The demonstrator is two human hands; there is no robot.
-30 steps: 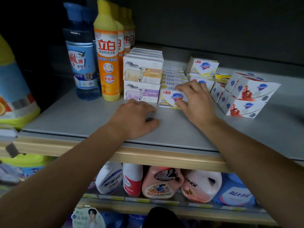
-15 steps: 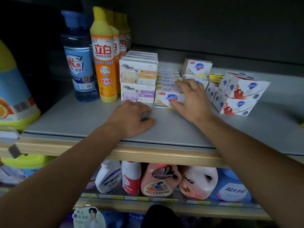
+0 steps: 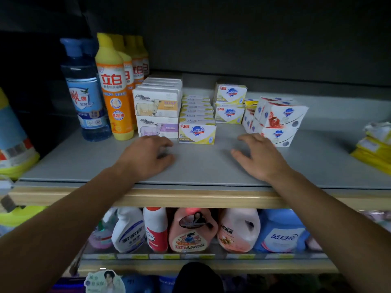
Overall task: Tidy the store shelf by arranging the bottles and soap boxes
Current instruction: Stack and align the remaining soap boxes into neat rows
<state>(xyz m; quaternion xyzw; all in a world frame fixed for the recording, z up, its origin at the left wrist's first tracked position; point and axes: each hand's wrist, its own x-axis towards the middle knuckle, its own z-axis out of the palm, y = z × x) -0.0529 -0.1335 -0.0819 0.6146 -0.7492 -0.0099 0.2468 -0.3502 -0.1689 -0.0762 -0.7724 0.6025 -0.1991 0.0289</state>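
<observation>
Hands, left hand [image 3: 146, 158] and right hand [image 3: 261, 157], rest on shelf [image 3: 201, 166].

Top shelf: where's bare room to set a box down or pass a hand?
Bare grey shelf between the left hand and right hand, and right of the white-and-red soap boxes up to the yellow packets. Crowded at the back left: blue bottle, orange bottle, sheep-print boxes.

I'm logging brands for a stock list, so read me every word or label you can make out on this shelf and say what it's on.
"立白": yellow dish soap bottle
"食品用": the same bottle, lower badge
"雕牌": blue bottle
"SOAP": top sheep soap box
"Safeguard": front yellow and white soap box
"蓝月亮": blue jug below
"立白": pink jug below

Fine print, price tags and the red and white boxes are too blurred.
</observation>
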